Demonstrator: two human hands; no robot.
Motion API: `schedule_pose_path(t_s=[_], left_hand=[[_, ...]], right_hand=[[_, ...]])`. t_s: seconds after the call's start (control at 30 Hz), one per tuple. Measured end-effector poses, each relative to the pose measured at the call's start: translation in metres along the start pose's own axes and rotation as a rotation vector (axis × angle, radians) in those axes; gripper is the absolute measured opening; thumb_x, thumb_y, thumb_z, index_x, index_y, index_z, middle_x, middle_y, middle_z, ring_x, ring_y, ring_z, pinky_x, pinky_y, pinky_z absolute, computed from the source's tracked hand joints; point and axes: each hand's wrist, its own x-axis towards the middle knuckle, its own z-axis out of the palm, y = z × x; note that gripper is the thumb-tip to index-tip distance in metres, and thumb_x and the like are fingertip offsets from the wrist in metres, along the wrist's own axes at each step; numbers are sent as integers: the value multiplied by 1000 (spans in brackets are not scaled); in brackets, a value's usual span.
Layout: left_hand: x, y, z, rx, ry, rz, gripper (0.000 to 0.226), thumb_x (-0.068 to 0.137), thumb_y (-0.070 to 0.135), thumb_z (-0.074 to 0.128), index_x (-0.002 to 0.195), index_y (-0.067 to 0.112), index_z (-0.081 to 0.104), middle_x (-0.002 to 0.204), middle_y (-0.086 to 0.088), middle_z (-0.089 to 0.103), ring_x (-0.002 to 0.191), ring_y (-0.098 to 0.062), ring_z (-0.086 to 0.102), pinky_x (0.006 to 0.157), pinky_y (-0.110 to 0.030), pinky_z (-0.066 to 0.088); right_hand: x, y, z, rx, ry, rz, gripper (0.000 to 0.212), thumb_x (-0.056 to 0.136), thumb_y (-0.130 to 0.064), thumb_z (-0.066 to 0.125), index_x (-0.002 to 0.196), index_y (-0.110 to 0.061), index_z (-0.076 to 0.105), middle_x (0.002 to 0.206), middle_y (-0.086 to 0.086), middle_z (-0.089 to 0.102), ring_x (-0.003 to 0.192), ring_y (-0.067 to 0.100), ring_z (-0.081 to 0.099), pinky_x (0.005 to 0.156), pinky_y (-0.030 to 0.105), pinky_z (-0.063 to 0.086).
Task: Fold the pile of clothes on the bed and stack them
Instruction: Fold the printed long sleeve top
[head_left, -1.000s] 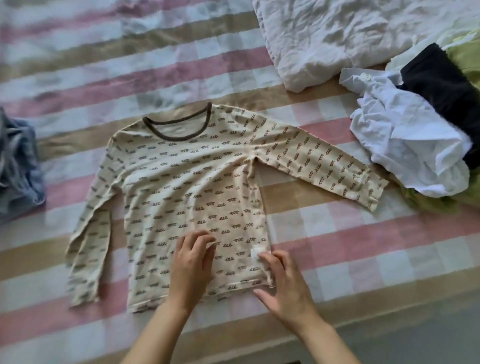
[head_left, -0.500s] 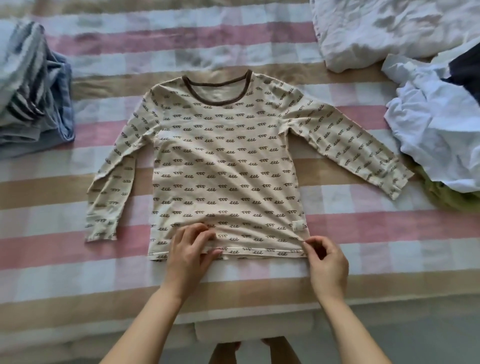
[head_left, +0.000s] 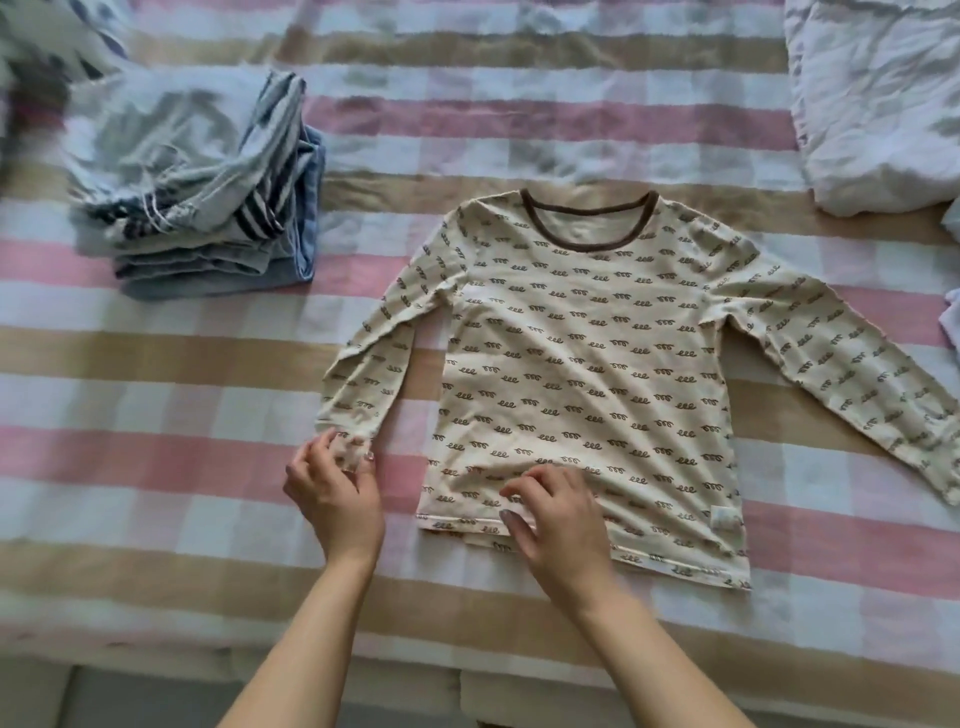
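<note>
A cream long-sleeved top (head_left: 582, 353) of soft knit fabric, printed with small brown squiggles and edged with a brown neckband, lies spread flat and front up on the near middle of the bed (head_left: 156, 467), whose cover is checked in pink, tan and white. Its left sleeve hangs down beside the body, and its right sleeve stretches out towards the right edge.

The left hand (head_left: 335, 493) pinches the cuff (head_left: 353, 447) of the left sleeve between fingertips and thumb. The right hand (head_left: 558, 514) lies on the hem near its left corner, fingers bent and thumb at the edge. Whether it grips the cloth or only presses it down, I cannot tell.

At far left sits a stack of folded grey, blue and striped clothes (head_left: 197, 208); at far right, a crumpled white sheet (head_left: 883, 104).

The top looks light, limp and a little stretchy, so it will likely sag and wrinkle wherever it is unsupported. It is best taken at the cuff, shoulder seam and hem corners, with one hand drawing each fold across while the other pins the body flat.
</note>
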Motion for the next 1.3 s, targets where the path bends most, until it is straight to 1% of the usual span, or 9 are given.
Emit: schedule_pose_path(t_s=[0.13,0.37,0.47,0.53,0.63,0.8,1.07,1.2,1.3], left_hand=[[25,-8,-2,-32,-21,-167,46,84,5,62,125,-7,46,123,-29,47,117,-40,38,98,-37,24],[49,-17,-4,14,-83,-321,30,78,12,70,102,-5,62,112,-28,54,109,-38,46,92,-36,29],[54,-19,-11,-188,-75,-321,15,82,9,65,94,1,59,96,-18,61,93,-32,55,81,-38,40],[61,-20,-18,-321,-45,-329,9,83,6,64,88,6,56,84,-8,59,79,-24,54,69,-31,41],[73,-24,-26,-394,-15,-330,11,83,4,64,86,9,55,78,-4,57,72,-18,50,60,-21,38],[83,-29,-26,-466,-70,-415,14,81,-1,63,89,9,58,84,-8,60,76,-20,54,70,-28,44],[85,-34,-32,-590,-135,-462,17,82,2,65,79,18,61,80,-8,64,78,-23,59,73,-35,46],[104,-35,-40,-617,-83,-432,19,85,3,63,74,19,60,76,-6,63,76,-22,57,73,-34,45],[117,-35,-41,-689,-55,-439,20,85,-1,60,77,18,62,78,-5,63,76,-21,58,71,-29,48]], right_hand=[[17,-24,31,-206,-162,-95,43,42,-39,88,77,-26,67,81,-5,63,78,21,63,56,30,49],[8,-20,56,-320,-47,-174,43,41,-45,85,74,-26,66,81,-6,64,82,18,45,66,32,27],[10,-20,63,-343,53,-190,21,57,-29,81,68,-24,65,73,-5,64,80,18,42,66,33,27],[12,-19,66,-327,114,-194,8,71,-29,63,66,-24,64,69,-6,62,78,17,41,67,32,27],[8,-18,67,-284,120,-241,19,76,-32,50,66,-23,64,67,-7,61,76,15,41,68,30,26],[7,-18,64,-305,25,-233,28,79,-40,47,65,-24,66,67,-7,61,76,15,43,67,32,28],[103,-50,30,-6,25,-106,13,87,-21,58,87,-14,69,83,2,63,81,24,56,65,33,46],[195,-52,31,-206,-228,-72,34,85,-30,63,117,-20,59,120,4,52,113,26,42,87,39,42],[238,-46,36,-424,-314,-70,43,84,-35,58,125,-27,47,130,1,41,119,23,34,91,35,36]])
